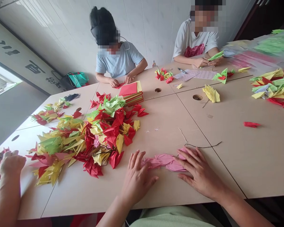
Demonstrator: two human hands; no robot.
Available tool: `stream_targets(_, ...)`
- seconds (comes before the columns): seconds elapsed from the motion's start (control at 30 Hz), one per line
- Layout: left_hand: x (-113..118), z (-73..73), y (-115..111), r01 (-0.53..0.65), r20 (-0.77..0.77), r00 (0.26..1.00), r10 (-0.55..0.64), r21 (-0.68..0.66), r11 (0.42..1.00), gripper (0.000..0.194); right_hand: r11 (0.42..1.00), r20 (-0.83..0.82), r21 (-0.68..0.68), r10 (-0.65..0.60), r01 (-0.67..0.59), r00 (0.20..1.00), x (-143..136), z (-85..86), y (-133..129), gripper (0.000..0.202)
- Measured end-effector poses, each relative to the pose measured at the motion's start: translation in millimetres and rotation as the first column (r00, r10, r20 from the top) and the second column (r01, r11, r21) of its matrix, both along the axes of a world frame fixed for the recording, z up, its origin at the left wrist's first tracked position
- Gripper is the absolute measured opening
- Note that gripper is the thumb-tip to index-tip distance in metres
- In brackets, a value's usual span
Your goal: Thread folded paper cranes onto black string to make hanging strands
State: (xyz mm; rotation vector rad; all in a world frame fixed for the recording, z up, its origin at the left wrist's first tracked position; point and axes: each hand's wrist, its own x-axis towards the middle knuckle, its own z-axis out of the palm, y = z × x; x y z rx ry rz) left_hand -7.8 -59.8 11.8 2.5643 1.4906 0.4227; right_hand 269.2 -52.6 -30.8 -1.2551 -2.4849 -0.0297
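A row of folded pink paper pieces (164, 160) lies on the table (161, 189) close to its front edge. My left hand (137, 175) rests at the row's left end, fingers apart. At the right end, my right hand (196, 168) is spread, its fingertips over the pink paper. Neither hand is closed round anything. A dark cord (204, 146) runs from beside my right fingers to the right. Just beyond lies a thin pale looped strand (183, 135).
Left of my hands is a large heap of red, yellow and green folded papers (78, 138). Behind it stands a stack of square sheets (131, 93). Two people work across the table; another person's hands (11, 162) are at far left. A small red bundle (251, 124) lies right.
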Motion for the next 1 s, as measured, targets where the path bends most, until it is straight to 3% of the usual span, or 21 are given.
stream_targets(0.37, 36, 6.9, 17, 0.100, -0.029, 0.995, -0.100, -0.014, 0.995, 0.045, 0.997, -0.105, -0.071, -0.007, -0.001, 0.994, 0, 6.2, -1, 0.046)
stream_targets(0.57, 47, 6.3, 21, 0.108, -0.032, 0.994, -0.108, -0.003, 0.994, 0.036, 0.996, -0.139, -0.090, -0.028, 0.015, 0.990, 0, 5.4, -1, 0.057)
stream_targets(0.67, 53, 9.1, 19, 0.175, -0.022, 0.984, -0.174, 0.021, 0.984, 0.039, 0.994, -0.180, -0.109, -0.043, 0.024, 0.983, 0, 3.9, -2, 0.062)
stream_targets(0.8, 61, 10.3, 16, 0.249, -0.039, 0.967, -0.251, -0.052, 0.967, 0.039, 0.987, -0.256, -0.157, -0.074, 0.034, 0.964, 2, 6.5, -2, 0.071)
stream_targets(0.9, 69, 12.0, 17, 0.248, -0.024, 0.968, -0.250, -0.058, 0.967, 0.039, 0.981, -0.374, -0.185, -0.123, 0.055, 0.919, 5, 11.8, -2, 0.076)
stream_targets(1.0, 81, 15.9, 23, 0.274, -0.008, 0.962, -0.274, -0.029, 0.961, 0.049, 0.957, -0.538, -0.279, -0.226, 0.082, 0.812, 9, 15.8, -2, 0.069)
